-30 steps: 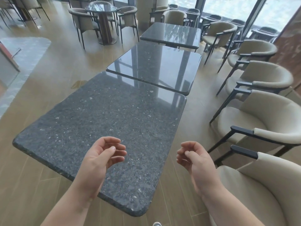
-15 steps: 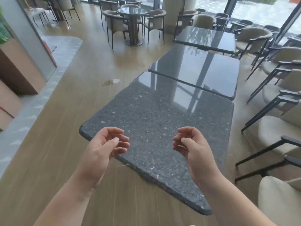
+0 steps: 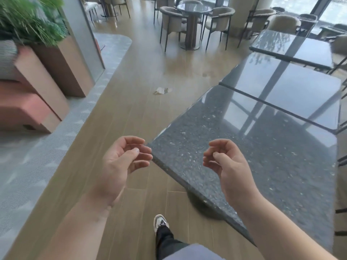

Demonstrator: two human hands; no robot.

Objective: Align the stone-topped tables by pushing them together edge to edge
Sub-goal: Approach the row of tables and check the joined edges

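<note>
Both bare hands are hovering in the air, holding nothing. The left hand [image 3: 123, 162] is sitting palm-inward over the wood-plank floor [image 3: 131, 102], just beside the near corner of the nearest dark speckled stone-topped square bench [image 3: 253, 156]; its fingers [image 3: 139, 153] are loosely curled and slightly apart, not touching the stone. The right hand [image 3: 228, 166] is floating above that same bench top, fingers relaxed and curled, thumb near the index tip, gripping nothing.

The nearest bench is running diagonally from lower centre to the right. The second glossy dark stone-topped bench [image 3: 293, 94] is lying beyond it, far edge to near edge with only a thin dark seam showing between them; cannot tell if they are fully touching. A third dark stone bench [image 3: 300, 45] is standing further back, corner offset.

A white-and-black sneaker [image 3: 160, 222] and dark trouser leg are showing at the bottom centre. A round table with beige armchairs [image 3: 193, 15] is standing at the top, and a brown planter box with green plants [image 3: 47, 53] is sitting at left by a grey carpet [image 3: 28, 166].
</note>
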